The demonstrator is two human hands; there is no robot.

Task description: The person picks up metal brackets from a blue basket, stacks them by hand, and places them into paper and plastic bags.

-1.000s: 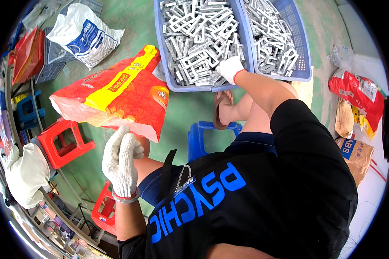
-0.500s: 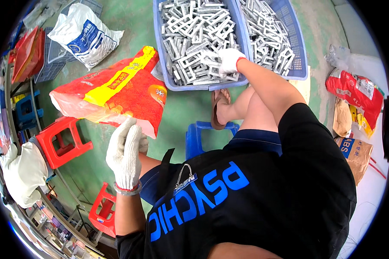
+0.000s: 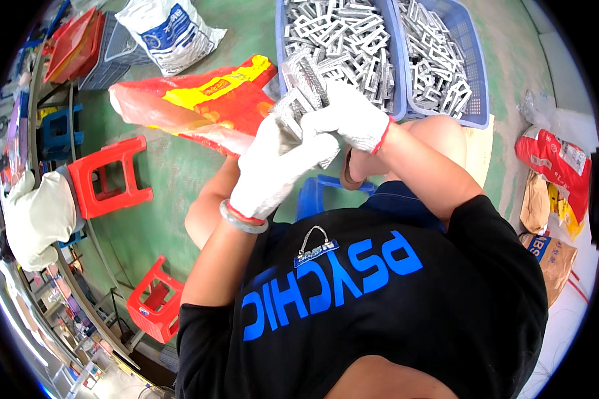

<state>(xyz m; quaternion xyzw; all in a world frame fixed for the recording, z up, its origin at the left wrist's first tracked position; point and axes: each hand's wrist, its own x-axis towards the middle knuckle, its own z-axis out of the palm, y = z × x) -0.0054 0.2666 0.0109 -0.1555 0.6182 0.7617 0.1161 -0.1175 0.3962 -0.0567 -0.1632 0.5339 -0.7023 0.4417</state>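
Note:
In front of me my left hand (image 3: 265,167) and my right hand (image 3: 357,117), both in white knit gloves, come together over several silver rectangular metal frames (image 3: 304,77). My left fingers are closed around the lower pieces, one end of which sticks out below its thumb. Those of my right hand are closed on the upper frames, partly hiding them. Just behind, a blue plastic basket (image 3: 399,80) is heaped with loose frames of the same kind. Left of my hands lies a red and yellow woven sack (image 3: 227,98), its near edge partly covered by my left hand.
A second blue basket (image 3: 475,73) full of frames stands on the right. A white sack (image 3: 170,36), red stools (image 3: 86,179) (image 3: 154,319) and a shelf line the left. A blue stool (image 3: 311,195) is near my legs. Bags (image 3: 554,156) sit along the right wall.
My right hand has lifted metal frames out of the basket toward me. My left hand has moved up and right from beside the sack to meet it and grip the pieces. The view has shifted.

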